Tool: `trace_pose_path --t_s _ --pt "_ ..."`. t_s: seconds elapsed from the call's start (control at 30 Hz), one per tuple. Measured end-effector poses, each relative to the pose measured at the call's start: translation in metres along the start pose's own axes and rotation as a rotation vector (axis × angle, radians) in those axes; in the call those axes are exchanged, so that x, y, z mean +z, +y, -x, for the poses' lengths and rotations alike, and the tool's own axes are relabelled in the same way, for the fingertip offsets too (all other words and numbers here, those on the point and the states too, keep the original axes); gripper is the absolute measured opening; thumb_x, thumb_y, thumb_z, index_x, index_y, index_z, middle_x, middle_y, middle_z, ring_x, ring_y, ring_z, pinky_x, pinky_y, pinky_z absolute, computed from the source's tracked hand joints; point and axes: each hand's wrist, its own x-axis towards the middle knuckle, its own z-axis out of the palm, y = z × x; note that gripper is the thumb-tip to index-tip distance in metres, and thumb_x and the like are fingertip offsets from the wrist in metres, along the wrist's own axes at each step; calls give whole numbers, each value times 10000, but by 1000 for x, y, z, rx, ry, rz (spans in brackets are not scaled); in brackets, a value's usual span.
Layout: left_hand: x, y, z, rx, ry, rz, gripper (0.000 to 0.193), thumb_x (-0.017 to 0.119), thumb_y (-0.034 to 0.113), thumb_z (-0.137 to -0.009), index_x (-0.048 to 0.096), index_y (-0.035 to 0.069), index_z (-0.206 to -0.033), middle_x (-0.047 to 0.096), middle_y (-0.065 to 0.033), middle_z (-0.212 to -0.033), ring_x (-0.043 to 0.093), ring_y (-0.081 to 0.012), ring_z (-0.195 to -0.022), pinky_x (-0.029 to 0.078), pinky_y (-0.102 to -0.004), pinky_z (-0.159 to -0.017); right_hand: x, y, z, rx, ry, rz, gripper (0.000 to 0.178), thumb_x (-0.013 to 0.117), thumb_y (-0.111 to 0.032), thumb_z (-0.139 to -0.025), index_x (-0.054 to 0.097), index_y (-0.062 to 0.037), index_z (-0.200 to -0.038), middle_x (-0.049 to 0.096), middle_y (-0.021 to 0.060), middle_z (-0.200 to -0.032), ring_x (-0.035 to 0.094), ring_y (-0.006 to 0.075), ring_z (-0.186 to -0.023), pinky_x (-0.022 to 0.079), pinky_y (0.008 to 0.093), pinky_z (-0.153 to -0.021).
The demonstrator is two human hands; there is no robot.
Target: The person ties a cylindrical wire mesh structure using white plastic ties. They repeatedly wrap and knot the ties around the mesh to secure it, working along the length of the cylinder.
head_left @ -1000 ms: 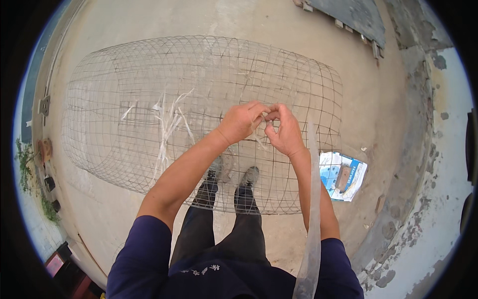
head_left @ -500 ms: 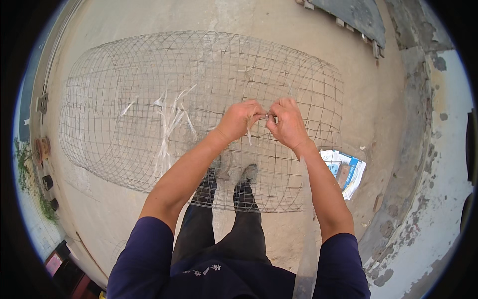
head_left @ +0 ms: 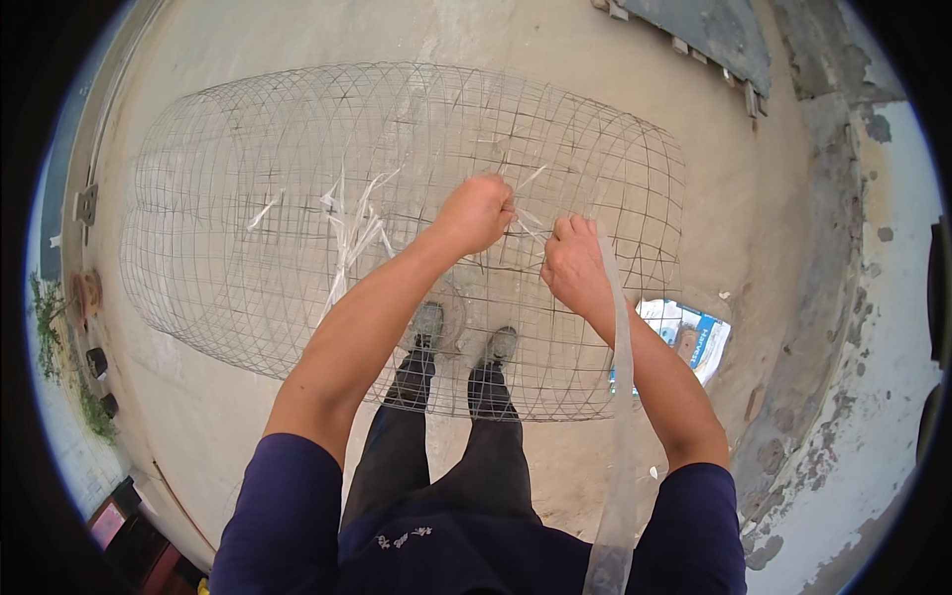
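A large cylinder of wire mesh point(head_left: 585, 149) lies on its side across the ground, with both my hands over its upper face. My left hand point(head_left: 481, 212) is a closed fist holding one end of a thin, whitish plastic strip point(head_left: 532, 222). Just right of it and a little lower, my right hand point(head_left: 577, 264) is closed too, gripping the strip's other part. From my right hand a long, translucent plastic band point(head_left: 621, 397) hangs down along my forearm to my body. Several white strips point(head_left: 352, 238) hang knotted on the mesh to my left. My fingertips are partly hidden.
My shoes point(head_left: 503, 344) show through the near side of the mesh. At the right lies a blue and white sack point(head_left: 706, 342) with a brick point(head_left: 685, 344) on it. A dark slab point(head_left: 704, 35) lies far right, and a peeling wall point(head_left: 883, 317) runs along the right.
My hands were pinched together at the mesh. They have moved apart, left hand leftward, right hand down and right, with the strip stretched between them. The long band now passes in front of my right forearm.
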Motion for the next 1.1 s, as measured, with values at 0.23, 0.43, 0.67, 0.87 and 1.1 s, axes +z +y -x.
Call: trace_pose_path --t_s 0.23,0.43,0.67,0.87,1.1 --pt "6 11 -8 -173 -218 735 161 753 99 -945 701 -14 -843 698 -54 -777 638 -152 -657 534 -330 -608 -2 -5 3 139 352 -302 162 761 -39 -681 601 -41 -703 584 87 -921 610 291 -800 520 418 -655" --pt "28 3 -10 -144 -176 616 153 743 98 -960 727 -22 -866 680 -31 -754 617 -117 -665 522 -308 -607 1 -9 -13 163 524 -335 176 753 -64 -813 579 -47 -793 646 102 -987 650 299 -710 525 427 -584" --pt "22 5 -13 72 -261 384 141 717 123 -986 751 -11 -958 699 -16 -820 596 -103 -731 511 -281 -676 10 -1 -21 364 304 -421 151 744 -135 -921 626 -43 -949 706 133 -934 685 335 -717 547 445 -624" --pt "25 -13 -10 -211 -246 667 161 725 145 -991 768 -4 -949 717 -37 -821 604 -98 -744 507 -273 -673 -1 -1 -21 333 297 -523 154 786 -116 -887 707 -68 -1010 706 123 -895 683 307 -722 541 422 -649" --pt "16 -6 -14 -352 -283 873 64 763 47 -925 767 6 -973 736 -46 -860 608 -90 -734 507 -268 -657 13 -17 -5 413 351 -511 63 797 -119 -865 762 -93 -910 701 83 -841 703 289 -763 556 391 -688"
